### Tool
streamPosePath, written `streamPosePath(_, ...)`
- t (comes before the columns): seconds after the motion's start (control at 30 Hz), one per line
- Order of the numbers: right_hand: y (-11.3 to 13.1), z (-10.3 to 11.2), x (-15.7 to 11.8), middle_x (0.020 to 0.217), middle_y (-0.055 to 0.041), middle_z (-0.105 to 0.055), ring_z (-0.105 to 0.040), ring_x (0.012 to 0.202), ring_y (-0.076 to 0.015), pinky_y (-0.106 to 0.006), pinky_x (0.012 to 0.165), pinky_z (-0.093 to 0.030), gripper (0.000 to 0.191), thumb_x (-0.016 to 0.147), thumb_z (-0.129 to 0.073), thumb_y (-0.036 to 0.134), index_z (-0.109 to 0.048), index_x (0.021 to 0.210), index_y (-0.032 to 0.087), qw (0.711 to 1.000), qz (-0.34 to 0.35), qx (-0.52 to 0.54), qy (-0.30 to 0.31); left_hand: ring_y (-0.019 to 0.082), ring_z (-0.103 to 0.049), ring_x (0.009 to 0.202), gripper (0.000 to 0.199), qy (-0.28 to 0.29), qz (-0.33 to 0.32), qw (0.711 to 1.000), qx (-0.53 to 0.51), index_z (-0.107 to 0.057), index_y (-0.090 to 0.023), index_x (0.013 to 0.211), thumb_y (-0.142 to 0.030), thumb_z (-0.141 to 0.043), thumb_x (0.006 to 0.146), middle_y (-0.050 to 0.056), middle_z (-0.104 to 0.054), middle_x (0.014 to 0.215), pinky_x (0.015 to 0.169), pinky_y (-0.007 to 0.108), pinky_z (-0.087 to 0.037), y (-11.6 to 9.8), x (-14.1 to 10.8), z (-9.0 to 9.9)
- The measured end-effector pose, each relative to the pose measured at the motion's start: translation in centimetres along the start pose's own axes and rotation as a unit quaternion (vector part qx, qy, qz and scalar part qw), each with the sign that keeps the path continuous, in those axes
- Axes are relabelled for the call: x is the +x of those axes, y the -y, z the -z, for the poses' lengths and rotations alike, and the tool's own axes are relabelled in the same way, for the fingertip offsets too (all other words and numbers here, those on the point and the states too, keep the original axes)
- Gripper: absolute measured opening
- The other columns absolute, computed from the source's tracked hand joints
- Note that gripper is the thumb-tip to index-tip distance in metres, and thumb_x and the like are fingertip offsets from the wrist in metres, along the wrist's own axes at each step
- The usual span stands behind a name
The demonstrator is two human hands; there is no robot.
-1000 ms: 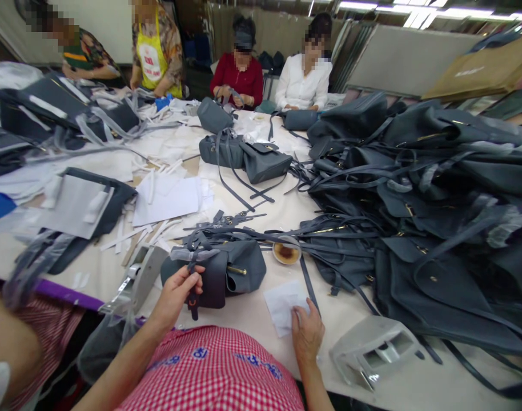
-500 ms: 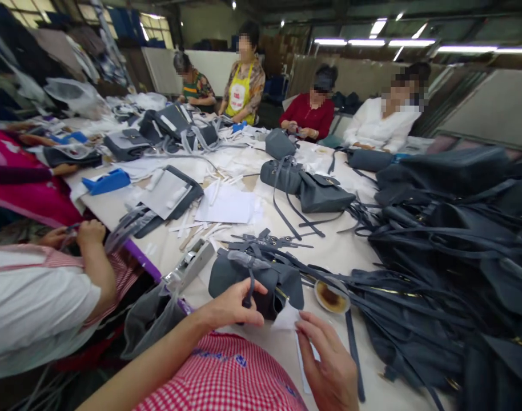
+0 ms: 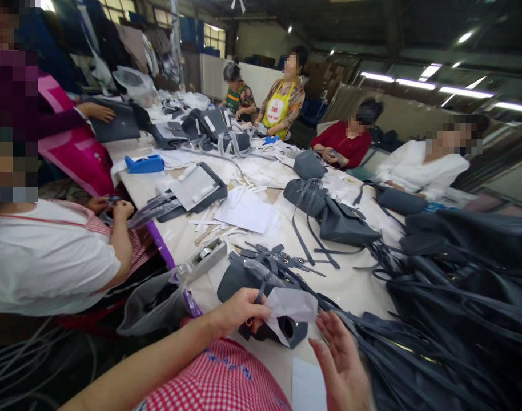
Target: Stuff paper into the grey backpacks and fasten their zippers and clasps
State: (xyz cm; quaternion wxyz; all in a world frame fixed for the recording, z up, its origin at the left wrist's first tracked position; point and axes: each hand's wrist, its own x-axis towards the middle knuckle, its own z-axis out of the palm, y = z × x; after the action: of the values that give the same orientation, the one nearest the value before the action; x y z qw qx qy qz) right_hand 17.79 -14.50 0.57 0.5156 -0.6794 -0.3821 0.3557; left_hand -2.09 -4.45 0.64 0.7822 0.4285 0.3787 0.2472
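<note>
A thin white sheet of paper [image 3: 297,302] stands over a dark grey bag [image 3: 235,279] at the table's near edge. My left hand [image 3: 246,311] is closed on the paper's left edge, with a dark strap beside its fingers. Right of the paper is my right hand [image 3: 342,357], fingers spread and palm turned inward. Its fingertips come close to the paper's right edge; whether they touch cannot be told. Part of the bag's front is hidden behind the paper and my left hand. Near my right wrist lies a white card [image 3: 306,382].
Dark grey bags with straps are heaped on the right [image 3: 462,319]. A grey tape dispenser [image 3: 207,257] sits left of my bag, with loose straps [image 3: 286,257] beyond it. White sheets [image 3: 246,210] and a blue dispenser [image 3: 144,164] lie farther off. Several co-workers surround the table.
The paper has moved up and left and is now spread out in my left hand, which was open before. My right hand has let go of it and opened. The view has swung left.
</note>
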Motion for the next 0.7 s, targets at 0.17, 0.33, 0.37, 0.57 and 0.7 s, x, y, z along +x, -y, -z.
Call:
streamPosePath(0.17, 1.0, -1.7, 1.1, 0.115, -0.0118, -0.069, -0.062, 0.108, -0.0317, -0.040, 0.092, -0.050, 0.058, 0.064, -0.077, 0.050, -0.065, 0.111, 0.018, 0.995, -0.070, -0.010, 0.067, 0.007, -0.044, 0.040, 0.020, 0.031, 0.022, 0.999, 0.003, -0.056, -0.014, 0.062, -0.030, -0.066, 0.058, -0.005, -0.051, 0.047, 0.044, 0.021, -0.030, 0.1, -0.1, 0.3)
streamPosePath(0.33, 2.9, -2.8, 2.3, 0.136, -0.0114, -0.054, -0.048, 0.126, -0.0334, -0.048, 0.108, -0.034, 0.088, 0.058, -0.080, 0.047, -0.045, 0.136, 0.024, 0.988, 0.083, -0.127, -0.009, 0.007, -0.045, 0.039, 0.021, 0.029, 0.056, 0.998, -0.012, -0.058, -0.014, 0.062, -0.031, -0.069, 0.055, -0.005, -0.052, 0.045, 0.042, 0.020, -0.027, 0.3, 0.0, 0.8)
streamPosePath(0.37, 3.1, -2.7, 2.7, 0.132, -0.0111, -0.058, -0.050, 0.123, -0.0326, -0.048, 0.106, -0.035, 0.096, 0.056, -0.081, 0.045, -0.040, 0.140, 0.024, 0.989, 0.079, -0.127, 0.004, 0.007, -0.045, 0.038, 0.021, 0.031, 0.061, 0.998, -0.016, -0.058, -0.014, 0.062, -0.031, -0.069, 0.055, -0.005, -0.052, 0.044, 0.041, 0.020, -0.027, 0.3, 0.0, 0.9)
streamPosePath(0.57, 2.8, -2.0, 4.0, 0.086, -0.0100, -0.075, -0.067, 0.083, -0.0284, -0.037, 0.077, -0.054, 0.047, 0.061, -0.081, 0.050, -0.073, 0.092, 0.015, 0.973, -0.112, 0.018, 0.202, 0.008, -0.044, 0.041, 0.039, 0.021, 0.047, 0.996, -0.079, -0.054, -0.016, 0.065, -0.050, -0.071, 0.059, -0.005, -0.051, 0.048, 0.046, 0.022, -0.035, 0.9, 0.5, 1.3)
streamPosePath(0.7, 2.1, -2.2, 2.9, 0.079, -0.0091, -0.075, -0.068, 0.082, -0.0293, -0.037, 0.073, -0.054, 0.047, 0.062, -0.078, 0.057, -0.076, 0.086, 0.016, 0.950, -0.224, 0.094, 0.198, 0.009, -0.051, 0.054, 0.036, -0.089, -0.008, 0.995, -0.045, -0.052, -0.017, 0.075, -0.050, -0.062, 0.066, -0.004, -0.056, 0.064, 0.053, 0.022, -0.039, 0.8, 0.4, 1.8)
